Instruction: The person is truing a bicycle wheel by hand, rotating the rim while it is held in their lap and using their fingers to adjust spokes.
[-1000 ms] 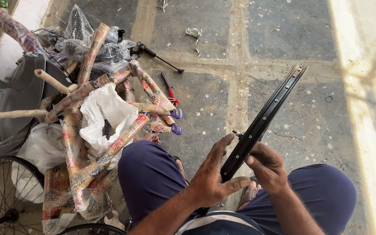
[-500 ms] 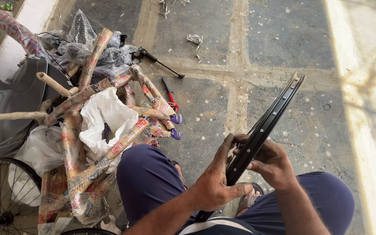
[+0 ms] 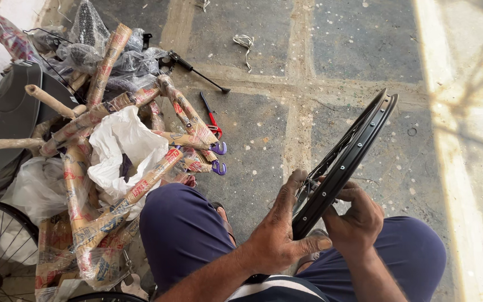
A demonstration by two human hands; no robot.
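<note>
Black wheel rim (image 3: 346,159) seen edge-on, lower end hidden behind palms; left hand (image 3: 278,240) and right hand (image 3: 356,221) both clamped on it; spokes hard to make out.

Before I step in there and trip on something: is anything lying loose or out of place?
Yes. A red-handled tool, a black rod and a scrap of white cord lie scattered on the stone floor, beside a jumbled heap of paper-wrapped frame parts. The rim in both hands looks sound.
</note>
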